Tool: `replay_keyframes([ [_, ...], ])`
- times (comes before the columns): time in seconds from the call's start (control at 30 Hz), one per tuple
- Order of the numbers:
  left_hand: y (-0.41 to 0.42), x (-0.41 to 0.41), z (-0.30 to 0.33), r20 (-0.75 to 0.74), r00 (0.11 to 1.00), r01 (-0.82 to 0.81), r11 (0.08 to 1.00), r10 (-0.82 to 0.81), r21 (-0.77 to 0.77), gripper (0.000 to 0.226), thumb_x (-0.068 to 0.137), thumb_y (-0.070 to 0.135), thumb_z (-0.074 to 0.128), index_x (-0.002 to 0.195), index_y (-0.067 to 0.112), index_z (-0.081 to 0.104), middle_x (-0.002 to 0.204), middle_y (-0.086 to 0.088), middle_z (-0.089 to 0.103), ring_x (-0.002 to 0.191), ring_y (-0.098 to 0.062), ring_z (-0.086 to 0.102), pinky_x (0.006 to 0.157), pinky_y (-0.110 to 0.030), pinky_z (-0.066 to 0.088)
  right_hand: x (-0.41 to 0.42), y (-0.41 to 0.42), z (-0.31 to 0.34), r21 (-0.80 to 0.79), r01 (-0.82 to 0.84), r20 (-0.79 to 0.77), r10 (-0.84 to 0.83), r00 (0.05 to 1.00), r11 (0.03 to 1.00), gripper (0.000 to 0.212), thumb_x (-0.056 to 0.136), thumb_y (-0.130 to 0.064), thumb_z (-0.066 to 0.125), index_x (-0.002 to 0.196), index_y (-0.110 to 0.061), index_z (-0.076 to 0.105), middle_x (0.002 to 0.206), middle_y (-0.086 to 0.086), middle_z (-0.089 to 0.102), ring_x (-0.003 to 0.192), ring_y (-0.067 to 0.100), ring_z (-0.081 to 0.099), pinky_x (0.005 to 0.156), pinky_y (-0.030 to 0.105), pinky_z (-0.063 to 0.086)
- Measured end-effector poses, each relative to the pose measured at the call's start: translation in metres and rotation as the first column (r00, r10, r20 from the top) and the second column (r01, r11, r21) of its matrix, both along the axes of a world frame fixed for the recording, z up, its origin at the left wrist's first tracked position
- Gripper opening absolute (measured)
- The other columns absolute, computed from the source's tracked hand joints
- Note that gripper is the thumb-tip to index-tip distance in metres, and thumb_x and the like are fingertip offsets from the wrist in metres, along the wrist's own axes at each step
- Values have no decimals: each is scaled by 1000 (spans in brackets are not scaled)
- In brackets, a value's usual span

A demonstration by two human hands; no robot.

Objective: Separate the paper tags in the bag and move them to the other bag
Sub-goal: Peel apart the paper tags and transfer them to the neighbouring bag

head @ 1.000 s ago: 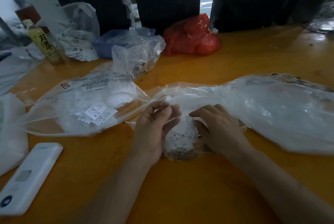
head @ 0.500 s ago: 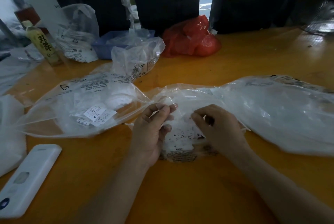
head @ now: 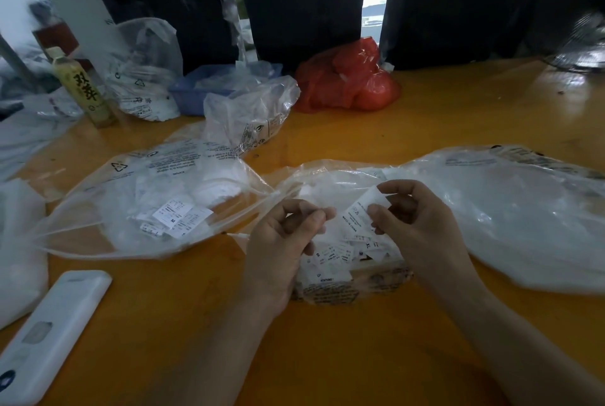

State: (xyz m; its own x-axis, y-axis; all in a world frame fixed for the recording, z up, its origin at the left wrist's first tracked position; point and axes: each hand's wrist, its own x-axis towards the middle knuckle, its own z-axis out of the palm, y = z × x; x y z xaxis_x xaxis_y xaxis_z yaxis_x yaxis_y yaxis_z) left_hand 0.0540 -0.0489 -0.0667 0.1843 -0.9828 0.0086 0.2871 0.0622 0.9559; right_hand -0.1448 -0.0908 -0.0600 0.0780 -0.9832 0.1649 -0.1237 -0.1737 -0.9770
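Note:
A small clear bag of white paper tags lies on the orange table right in front of me. My right hand pinches one white tag between thumb and fingers, lifted above the pile. Just left of that tag is my left hand, its thumb and fingertips pinched together; whether they grip the tag's left edge is hidden. A second clear bag with several tags inside lies to the left, its mouth toward my hands.
A large clear bag of white material spreads to the right. A white remote-like device lies front left. Behind stand a drink bottle, a blue tray, more clear bags and a red plastic bag.
Both hands rose off the tag pile. My right hand has lifted one tag clear of the small bag, and my left hand has come up beside it.

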Motion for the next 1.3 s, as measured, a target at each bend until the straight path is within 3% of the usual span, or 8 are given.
replay_keyframes([
  [0.1,2,-3,0,70,997,23,998,-18,-61,12,82,21,84,92,26,80,101,-11,81,87,-9,75,70,-15,54,-2,-1,0,-36,-14,56,16,998,999,23,93,-23,75,113,-34,67,88,-3,75,79,11,73,70,16,57],
  [0.3,3,-4,2,86,996,-6,1000,6,-1,27,72,43,84,97,31,84,100,-4,82,94,-11,75,79,-30,54,-8,-3,2,56,-132,270,113,956,990,27,85,-44,73,96,-20,73,99,11,74,99,28,74,91,46,59],
  [0.47,4,-6,5,24,1000,12,1000,-12,2,27,74,36,89,99,27,84,102,-11,81,103,-24,78,85,-29,61,-4,0,5,-1,-180,225,175,958,984,13,93,-31,71,99,-20,68,91,2,73,84,21,75,74,31,61],
  [0.57,5,-7,6,75,997,1,999,-4,33,31,79,32,87,107,22,77,101,-10,82,97,-23,79,67,-23,59,-5,3,6,-70,-158,39,161,986,985,5,96,-25,71,98,-30,70,77,-2,70,71,11,67,71,21,56],
  [0.77,7,-6,7,74,997,-23,998,19,54,20,69,33,88,87,26,82,100,-11,82,92,-25,80,36,-18,39,-4,5,11,-93,-69,61,74,995,993,10,90,-28,76,98,-33,71,81,-5,72,71,7,67,65,18,55],
  [1.0,3,-7,5,-139,990,14,998,-6,61,21,71,16,88,92,14,85,105,-20,80,97,-30,79,76,-23,63,-5,6,13,-132,-13,7,14,1000,991,6,95,-27,71,101,-27,73,77,-2,73,66,15,66,63,31,56],
  [1.13,1,-7,4,-207,978,34,999,-25,41,31,67,23,89,94,10,84,105,-23,79,99,-35,79,83,-27,63,-8,5,17,-166,-6,-18,3,1000,986,6,96,-24,71,101,-25,73,77,-2,72,67,12,66,63,24,55],
  [1.3,1,-7,2,-206,978,40,998,-29,50,33,71,27,87,98,8,84,107,-21,79,101,-33,78,84,-26,62,-6,7,15,-203,-27,-91,9,996,979,10,96,-24,70,98,-34,72,77,5,69,71,35,62,63,45,53],
])
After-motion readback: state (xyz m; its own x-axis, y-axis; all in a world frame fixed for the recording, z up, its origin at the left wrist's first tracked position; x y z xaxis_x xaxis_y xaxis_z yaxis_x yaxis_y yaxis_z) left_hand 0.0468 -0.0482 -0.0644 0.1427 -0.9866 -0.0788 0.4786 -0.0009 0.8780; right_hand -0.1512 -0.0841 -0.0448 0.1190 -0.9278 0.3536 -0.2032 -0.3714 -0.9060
